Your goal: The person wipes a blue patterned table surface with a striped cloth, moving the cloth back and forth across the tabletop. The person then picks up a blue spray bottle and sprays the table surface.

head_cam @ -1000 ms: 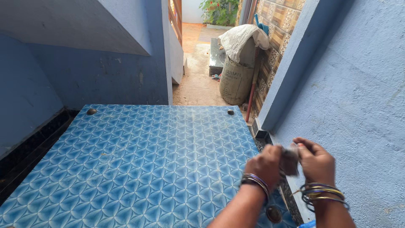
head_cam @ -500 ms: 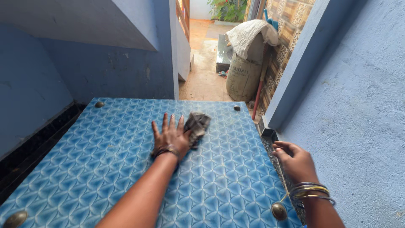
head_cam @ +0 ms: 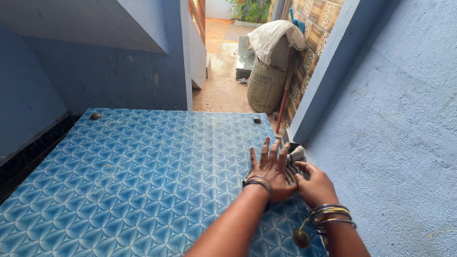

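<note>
At the right edge of the blue patterned slab (head_cam: 143, 181), toward its near corner, a grey striped cloth (head_cam: 296, 159) lies mostly hidden under the left hand (head_cam: 271, 173). That hand is laid flat on it, palm down, fingers spread and pointing at the far edge, bangles at the wrist, the forearm reaching in from the near edge. The right hand (head_cam: 314, 188) sits just beside it, touching or nearly so, its fingers curled at the cloth's right side; whether they actually pinch the fabric I cannot tell.

Risk, as I judge it: the cloth already sits at the very rim, beside the dark gap along the wall (head_cam: 395, 143), so a push to the right could slide it off and down there. The round metal knob (head_cam: 302, 236) near the right wrist could also snag the bangles.
</note>
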